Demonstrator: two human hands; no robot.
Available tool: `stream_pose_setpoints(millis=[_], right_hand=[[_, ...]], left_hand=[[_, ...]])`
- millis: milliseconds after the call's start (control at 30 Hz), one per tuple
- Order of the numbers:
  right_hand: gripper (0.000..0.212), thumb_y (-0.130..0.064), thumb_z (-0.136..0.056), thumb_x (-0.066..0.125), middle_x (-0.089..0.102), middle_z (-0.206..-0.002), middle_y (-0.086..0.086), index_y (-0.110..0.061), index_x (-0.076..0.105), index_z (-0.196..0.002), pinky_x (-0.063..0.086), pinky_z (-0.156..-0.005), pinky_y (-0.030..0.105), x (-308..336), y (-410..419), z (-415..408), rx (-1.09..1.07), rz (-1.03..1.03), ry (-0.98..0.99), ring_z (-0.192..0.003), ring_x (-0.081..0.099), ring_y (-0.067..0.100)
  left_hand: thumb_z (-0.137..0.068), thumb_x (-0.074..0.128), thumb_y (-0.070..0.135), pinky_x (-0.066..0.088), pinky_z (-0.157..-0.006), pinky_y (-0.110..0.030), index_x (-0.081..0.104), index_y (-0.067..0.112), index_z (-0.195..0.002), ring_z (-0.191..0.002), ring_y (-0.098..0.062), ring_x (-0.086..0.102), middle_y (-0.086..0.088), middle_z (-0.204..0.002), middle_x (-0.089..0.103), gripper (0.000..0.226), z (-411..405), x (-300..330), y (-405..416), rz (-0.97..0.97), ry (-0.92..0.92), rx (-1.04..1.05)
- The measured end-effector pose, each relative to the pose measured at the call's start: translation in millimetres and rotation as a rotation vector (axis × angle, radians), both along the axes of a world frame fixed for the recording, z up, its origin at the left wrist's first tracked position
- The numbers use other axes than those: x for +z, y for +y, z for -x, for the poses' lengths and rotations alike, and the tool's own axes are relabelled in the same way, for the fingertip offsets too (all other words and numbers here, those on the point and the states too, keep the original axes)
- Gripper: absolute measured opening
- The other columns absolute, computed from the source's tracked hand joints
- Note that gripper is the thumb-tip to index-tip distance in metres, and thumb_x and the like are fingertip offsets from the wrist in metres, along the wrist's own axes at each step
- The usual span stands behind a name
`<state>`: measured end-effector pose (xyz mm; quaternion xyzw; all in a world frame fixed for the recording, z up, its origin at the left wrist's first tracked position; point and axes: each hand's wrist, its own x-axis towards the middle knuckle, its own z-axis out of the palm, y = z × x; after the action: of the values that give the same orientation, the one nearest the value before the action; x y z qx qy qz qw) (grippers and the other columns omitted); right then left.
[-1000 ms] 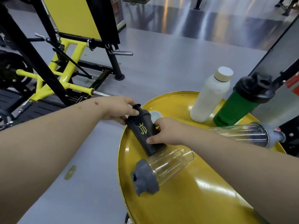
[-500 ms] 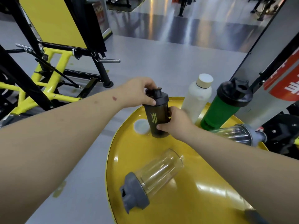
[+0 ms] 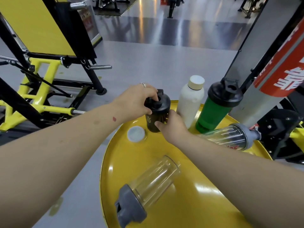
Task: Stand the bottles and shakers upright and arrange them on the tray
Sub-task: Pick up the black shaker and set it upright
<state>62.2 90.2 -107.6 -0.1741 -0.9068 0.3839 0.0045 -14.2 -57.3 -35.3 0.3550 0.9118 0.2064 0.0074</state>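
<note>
**Both hands on the black shaker at the far edge of the yellow tray**

At the left of the frame a yellow-and-black gym machine stands on the grey floor. From the lower left the left forearm reaches toward the centre, and the left hand, a ring on one finger, curls its fingers over the lid of the black shaker. That shaker stands upright on the far left part of the round yellow tray, just above frame centre. A small white disc lies flat on the tray just left of the shaker's base. Lower down, left of centre, a clear shaker with a grey lid lies on its side, lid toward the bottom of the frame. The right hand, coming in from the lower right, wraps around the black shaker's lower body, thumb on the near side. Just right of it a white bottle with a pale cap stands upright, and beside that a green shaker with a black lid, also upright. Further right a second clear shaker lies on its side along the tray's right edge, its grey lid pointing right. A grey post with a red band rises at the far right.
</note>
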Motion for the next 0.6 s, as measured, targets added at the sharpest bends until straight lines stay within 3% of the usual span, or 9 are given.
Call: stream_pose_setpoints(millis=[233,367,467,600], right_hand=[[0.049,-0.029,-0.094,0.071,0.064,-0.121,0.009,-0.005,0.05,-0.131,0.048,-0.078,0.033,-1,0,2,0.025,0.048,-0.031,-0.096,0.057,0.023],[0.047,-0.032,-0.094,0.07,0.061,-0.115,0.008,-0.006,0.051,-0.127,0.055,-0.082,0.042,0,3,0,0.046,0.054,-0.092,-0.1,0.062,0.029],[0.04,-0.031,-0.092,0.071,0.06,-0.106,0.009,-0.007,0.054,-0.118,0.058,-0.079,0.047,3,6,-4,0.058,0.074,-0.124,-0.094,0.063,0.031],[0.025,-0.026,-0.088,0.071,0.047,-0.08,0.004,-0.014,0.048,-0.087,0.044,-0.057,0.034,14,16,-17,0.138,0.056,-0.159,-0.073,0.049,0.027]], left_hand=[[-0.071,0.082,0.012,0.044,-0.099,-0.033,0.065,0.02,-0.113,-0.122,-0.023,0.054,-0.002,-0.135,0.058,0.047,-1,-9,-5,-0.003,0.067,-0.02],[-0.07,0.08,0.011,0.047,-0.093,-0.034,0.062,0.02,-0.118,-0.113,-0.022,0.057,-0.001,-0.127,0.061,0.052,-2,-9,-7,-0.021,0.078,-0.021],[-0.071,0.074,0.009,0.041,-0.083,-0.022,0.061,0.019,-0.118,-0.103,-0.018,0.054,-0.001,-0.119,0.062,0.05,-7,-2,-12,-0.023,0.096,-0.029],[-0.073,0.069,0.013,0.051,-0.085,-0.033,0.06,0.022,-0.111,-0.097,-0.015,0.055,0.002,-0.107,0.06,0.04,-33,7,-25,-0.09,0.094,-0.004]])
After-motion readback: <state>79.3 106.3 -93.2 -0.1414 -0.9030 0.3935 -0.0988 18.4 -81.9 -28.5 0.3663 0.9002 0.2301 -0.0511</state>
